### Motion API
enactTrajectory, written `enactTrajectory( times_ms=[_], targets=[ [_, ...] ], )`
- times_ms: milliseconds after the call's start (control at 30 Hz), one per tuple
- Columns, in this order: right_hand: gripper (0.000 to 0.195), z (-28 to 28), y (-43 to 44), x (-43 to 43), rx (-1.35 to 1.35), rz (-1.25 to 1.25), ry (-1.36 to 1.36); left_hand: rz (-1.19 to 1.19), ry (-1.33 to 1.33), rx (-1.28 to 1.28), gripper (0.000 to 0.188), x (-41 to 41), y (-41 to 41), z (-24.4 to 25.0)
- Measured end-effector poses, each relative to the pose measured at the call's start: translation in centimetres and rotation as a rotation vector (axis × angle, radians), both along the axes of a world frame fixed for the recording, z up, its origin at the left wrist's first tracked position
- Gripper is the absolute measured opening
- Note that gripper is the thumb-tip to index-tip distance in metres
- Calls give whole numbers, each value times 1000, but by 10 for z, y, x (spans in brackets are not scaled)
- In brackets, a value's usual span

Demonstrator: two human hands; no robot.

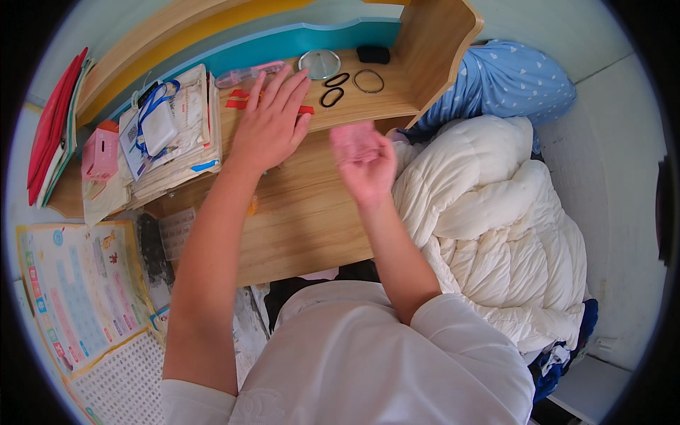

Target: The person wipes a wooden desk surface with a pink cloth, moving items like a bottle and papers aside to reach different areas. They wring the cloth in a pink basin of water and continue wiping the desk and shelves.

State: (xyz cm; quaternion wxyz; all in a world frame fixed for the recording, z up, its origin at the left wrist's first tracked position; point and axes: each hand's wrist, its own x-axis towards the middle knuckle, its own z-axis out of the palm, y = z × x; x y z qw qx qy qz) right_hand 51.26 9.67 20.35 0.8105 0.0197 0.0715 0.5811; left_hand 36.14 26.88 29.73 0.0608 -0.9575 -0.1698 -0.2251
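Observation:
Palm down, my left hand [273,119] spreads its fingers over the upper wooden shelf [393,109] of a desk. Red strips [236,99] lie partly hidden beneath it, and a pink-capped clear pen-like tube [249,73] is just behind the fingertips. My right hand [369,170] is turned palm up in front of the shelf edge, its fingers curled around what looks like a crumpled pink cloth [350,141]; blur hides its details. To the right of my left hand are two black hair ties [332,98], a thin dark bracelet-like ring [368,81] and a round clear dish [319,64].
A black case [373,54] sits by the shelf's side panel. Stacked books [186,117] bear a white badge holder [158,127] with a blue lanyard; a pink box [101,154] is beside them. Below lies the desktop [303,223]. A white quilt [494,207] borders the right.

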Motion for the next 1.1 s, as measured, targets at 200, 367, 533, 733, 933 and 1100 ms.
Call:
enactTrajectory(
  times_ms=[200, 367, 533, 733, 933, 1100],
  targets=[
    [33, 11, 47, -94, 21, 271, -166, -98, -182, -162, 49, 0, 6, 3],
    [52, -3, 7, -74, -262, 301, -332, -124, -528, -339, 36, -17, -2, 4],
    [55, 36, -91, -39, -470, 167, -662, -19, -577, -423, 30, -96, -67, -31],
    [61, 84, -86, -20, -709, -407, -1638, 223, -539, -617, 31, -173, -134, -107],
    [54, 80, -1, -55, -850, -769, -2764, 176, -451, -700, 32, -201, -160, -117],
    [39, 71, 39, -127, -878, -697, -2944, 168, -414, -656, 30, -225, -166, -115]
  ],
)
